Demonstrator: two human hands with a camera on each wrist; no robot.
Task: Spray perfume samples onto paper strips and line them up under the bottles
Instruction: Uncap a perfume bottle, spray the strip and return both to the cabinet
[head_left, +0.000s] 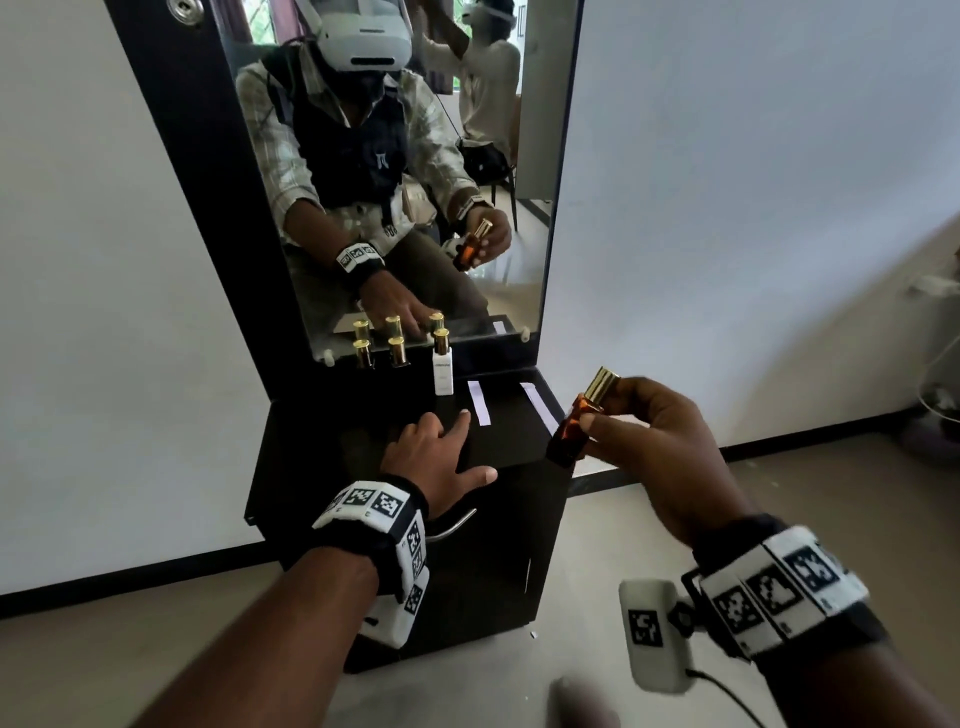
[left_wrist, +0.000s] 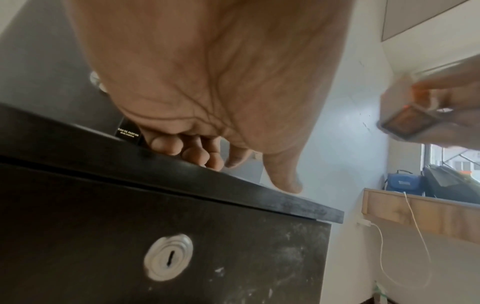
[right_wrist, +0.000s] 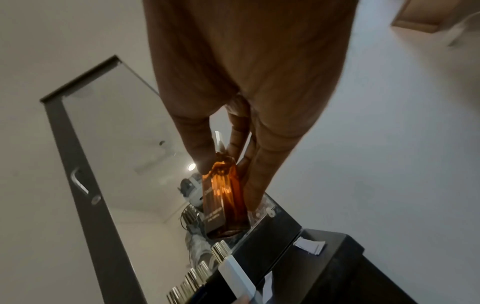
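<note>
Off the right edge of the counter (head_left: 498, 447), your right hand (head_left: 660, 441) holds the amber bottle (head_left: 571, 426) in the air, tilted, its gold cap (head_left: 602, 385) uppermost and still on; thumb and fingers are curled round the shoulder and upper body of the glass, and the wrist view shows the same pinch from behind; treat it as small but dense for its size, hard, smooth and likely slippery, and breakable if it drops to the floor; grip the flat sides of the body rather than the cap, which I judge could pull free.

Your left hand (head_left: 436, 452) lies flat on the black counter, fingers straight and spread, holding nothing; its index fingertip (head_left: 464, 414) sits just beside the near end of one paper strip (head_left: 479, 402), and I cannot tell whether it touches it; a second strip (head_left: 540, 405) lies toward the right edge, partly hidden by the bottle; both will be very light, limp and easy to blow or slide away, so pin one by an end with a fingertip, or pinch it at an end, before you spray.

Against the mirror (head_left: 415, 156) stand a white bottle (head_left: 443, 370) and two dark bottles with gold caps (head_left: 379, 352); the strips lie to the right of them.
</note>
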